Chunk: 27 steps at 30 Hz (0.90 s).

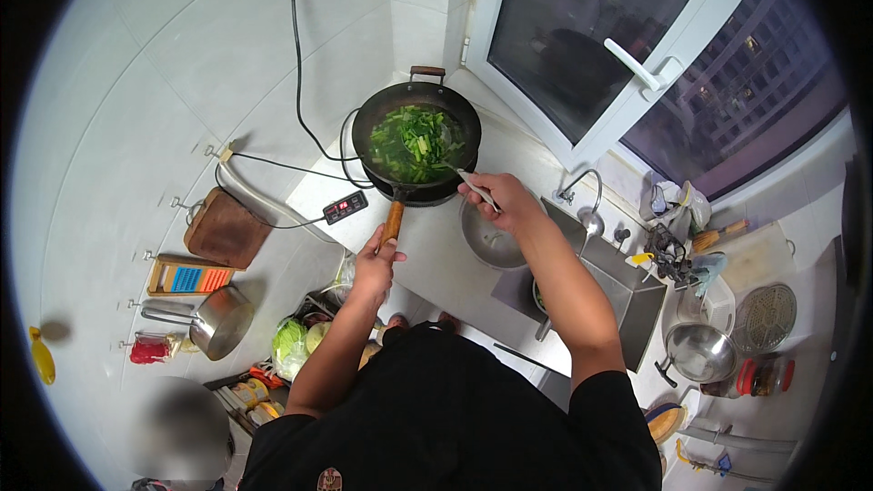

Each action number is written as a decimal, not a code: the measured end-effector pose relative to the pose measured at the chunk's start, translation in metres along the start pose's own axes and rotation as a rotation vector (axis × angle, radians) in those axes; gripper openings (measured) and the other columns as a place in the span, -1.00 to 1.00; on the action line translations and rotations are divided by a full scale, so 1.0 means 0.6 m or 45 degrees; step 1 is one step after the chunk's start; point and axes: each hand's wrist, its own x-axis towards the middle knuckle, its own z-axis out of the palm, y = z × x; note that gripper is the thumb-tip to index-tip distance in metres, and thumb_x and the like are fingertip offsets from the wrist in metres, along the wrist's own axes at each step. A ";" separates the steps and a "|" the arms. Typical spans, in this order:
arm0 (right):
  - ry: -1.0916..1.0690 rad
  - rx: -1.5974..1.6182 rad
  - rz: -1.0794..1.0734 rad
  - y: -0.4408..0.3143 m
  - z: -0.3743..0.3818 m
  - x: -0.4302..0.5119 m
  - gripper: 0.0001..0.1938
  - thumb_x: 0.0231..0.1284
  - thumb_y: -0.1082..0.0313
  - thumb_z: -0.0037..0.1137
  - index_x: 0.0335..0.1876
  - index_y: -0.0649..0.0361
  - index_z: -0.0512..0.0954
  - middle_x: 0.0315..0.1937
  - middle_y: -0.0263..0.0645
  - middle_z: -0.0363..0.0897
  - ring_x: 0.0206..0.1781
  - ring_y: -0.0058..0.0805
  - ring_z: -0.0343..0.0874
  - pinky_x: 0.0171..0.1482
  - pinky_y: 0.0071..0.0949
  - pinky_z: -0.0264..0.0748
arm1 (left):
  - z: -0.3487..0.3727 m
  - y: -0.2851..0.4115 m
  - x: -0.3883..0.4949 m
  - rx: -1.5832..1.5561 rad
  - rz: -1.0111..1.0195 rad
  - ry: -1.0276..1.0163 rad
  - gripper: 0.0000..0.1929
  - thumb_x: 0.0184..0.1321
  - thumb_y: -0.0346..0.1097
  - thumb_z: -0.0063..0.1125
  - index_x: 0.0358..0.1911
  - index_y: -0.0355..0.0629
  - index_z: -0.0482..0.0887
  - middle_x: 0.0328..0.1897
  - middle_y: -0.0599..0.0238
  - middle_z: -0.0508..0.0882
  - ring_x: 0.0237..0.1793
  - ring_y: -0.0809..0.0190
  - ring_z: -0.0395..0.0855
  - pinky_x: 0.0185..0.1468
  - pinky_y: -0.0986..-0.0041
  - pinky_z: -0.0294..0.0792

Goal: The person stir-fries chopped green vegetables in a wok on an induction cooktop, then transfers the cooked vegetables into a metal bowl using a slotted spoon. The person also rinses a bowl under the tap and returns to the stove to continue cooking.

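Note:
My left hand (375, 264) grips the wooden handle (393, 219) of a dark wok (363, 124). Chopped green leafy vegetables (395, 129) lie in liquid inside it. With my right hand (503, 201) I hold the pale handle of a ladle or spoon (475, 187), which slants down into the wok. Its head is mostly hidden among greens near the wok's middle. Under my right wrist a metal bowl (492, 244) sits on the pale countertop (430, 256). Part of another pan (543, 329), with some green in it, shows beside my right forearm.
A wired control box (346, 207) lies left of the wok, its cords crossing the wall side. The sink (624, 300) and faucet (590, 218) are to the right, below an open window (600, 48). Left, a cutting board (226, 228) and saucepan (222, 322) hang. A blurred person (179, 429) is lower left.

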 end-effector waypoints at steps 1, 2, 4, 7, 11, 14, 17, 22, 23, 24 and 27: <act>0.064 0.011 0.047 0.001 -0.006 -0.007 -0.70 0.46 0.28 -0.04 -0.07 0.43 0.56 -0.55 -0.36 0.49 -0.72 -0.72 0.25 -0.70 -0.73 0.10 | 0.000 0.002 0.000 -0.006 0.000 -0.002 -0.40 0.42 -0.19 0.11 0.51 0.04 0.29 -0.41 0.31 0.70 -0.77 0.50 0.18 -0.70 0.60 0.07; -0.007 -0.006 -0.035 0.000 -0.015 -0.023 -0.70 0.45 0.25 0.01 -0.08 0.42 0.57 -0.56 -0.37 0.48 -0.72 -0.73 0.25 -0.70 -0.72 0.10 | 0.000 0.002 -0.002 -0.019 -0.008 -0.003 -0.41 0.43 -0.18 0.11 0.51 0.05 0.29 -0.41 0.31 0.70 -0.77 0.51 0.18 -0.71 0.60 0.07; -0.028 -0.073 -0.168 -0.010 -0.043 -0.080 -0.67 0.42 0.18 0.10 -0.09 0.40 0.60 -0.59 -0.38 0.48 -0.73 -0.74 0.26 -0.69 -0.72 0.11 | -0.002 0.003 -0.004 0.032 -0.018 -0.007 -0.40 0.43 -0.17 0.10 0.51 0.07 0.28 -0.40 0.32 0.70 -0.77 0.51 0.18 -0.70 0.61 0.07; 0.069 -0.079 -0.267 -0.019 -0.080 -0.180 -0.66 0.40 0.21 0.09 -0.02 0.40 0.62 -0.61 -0.36 0.47 -0.76 -0.71 0.23 -0.71 -0.67 0.09 | -0.004 0.005 -0.004 0.035 -0.019 -0.039 -0.41 0.43 -0.16 0.09 0.52 0.12 0.27 -0.39 0.34 0.68 -0.75 0.51 0.20 -0.70 0.62 0.09; 0.243 -0.249 -0.300 0.023 -0.125 -0.266 -0.65 0.38 0.23 0.09 0.02 0.43 0.60 -0.61 -0.34 0.47 -0.74 -0.66 0.24 -0.69 -0.62 0.12 | -0.003 0.007 -0.006 -0.008 -0.028 -0.052 -0.42 0.43 -0.19 0.09 0.51 0.11 0.28 -0.37 0.31 0.67 -0.73 0.52 0.18 -0.67 0.63 0.05; 0.446 -0.386 -0.181 0.088 -0.155 -0.260 -0.72 0.37 0.26 0.09 -0.12 0.38 0.62 -0.60 -0.34 0.49 -0.71 -0.62 0.31 -0.65 -0.59 0.21 | -0.003 0.009 -0.009 -0.034 -0.044 -0.058 -0.42 0.43 -0.21 0.08 0.50 0.10 0.28 -0.35 0.29 0.66 -0.73 0.52 0.15 -0.67 0.63 0.02; 0.572 -0.682 -0.025 0.160 -0.170 -0.234 -0.75 0.36 0.27 0.10 -0.29 0.34 0.61 -0.60 -0.30 0.52 -0.67 -0.58 0.39 -0.61 -0.48 0.31 | -0.003 0.013 -0.008 -0.021 -0.051 -0.069 -0.42 0.44 -0.21 0.07 0.51 0.11 0.27 -0.36 0.29 0.65 -0.74 0.52 0.14 -0.68 0.62 0.00; 0.785 -1.868 -0.424 0.238 -0.167 -0.218 -0.77 0.24 0.27 0.12 -0.22 0.33 0.55 -0.51 0.04 0.65 -0.50 0.03 0.65 -0.37 -0.04 0.58 | -0.006 0.016 -0.009 -0.037 -0.060 -0.093 -0.42 0.44 -0.21 0.07 0.51 0.12 0.27 -0.37 0.28 0.64 -0.74 0.52 0.14 -0.69 0.62 0.01; 0.857 -2.019 -0.444 0.246 -0.166 -0.220 -0.76 0.24 0.27 0.11 -0.16 0.32 0.55 -0.49 0.06 0.66 -0.48 0.08 0.65 -0.36 -0.01 0.60 | -0.006 0.016 -0.008 -0.041 -0.056 -0.101 -0.42 0.44 -0.21 0.07 0.51 0.12 0.28 -0.37 0.28 0.64 -0.75 0.52 0.14 -0.69 0.63 0.01; 0.884 -2.052 -0.451 0.252 -0.166 -0.222 -0.65 0.24 0.26 0.08 0.05 0.33 0.51 -0.49 0.00 0.66 -0.48 0.02 0.67 -0.37 -0.02 0.61 | -0.006 0.017 -0.008 -0.054 -0.063 -0.102 -0.42 0.44 -0.22 0.07 0.51 0.11 0.28 -0.37 0.28 0.63 -0.75 0.52 0.14 -0.69 0.63 0.02; 1.001 -2.143 -0.479 0.268 -0.170 -0.225 -0.58 0.26 0.23 0.09 0.14 0.35 0.50 -0.48 -0.04 0.66 -0.49 -0.05 0.69 -0.40 -0.05 0.61 | -0.006 0.017 -0.008 -0.048 -0.049 -0.092 -0.43 0.44 -0.21 0.07 0.50 0.09 0.29 -0.37 0.28 0.64 -0.75 0.51 0.16 -0.69 0.63 0.03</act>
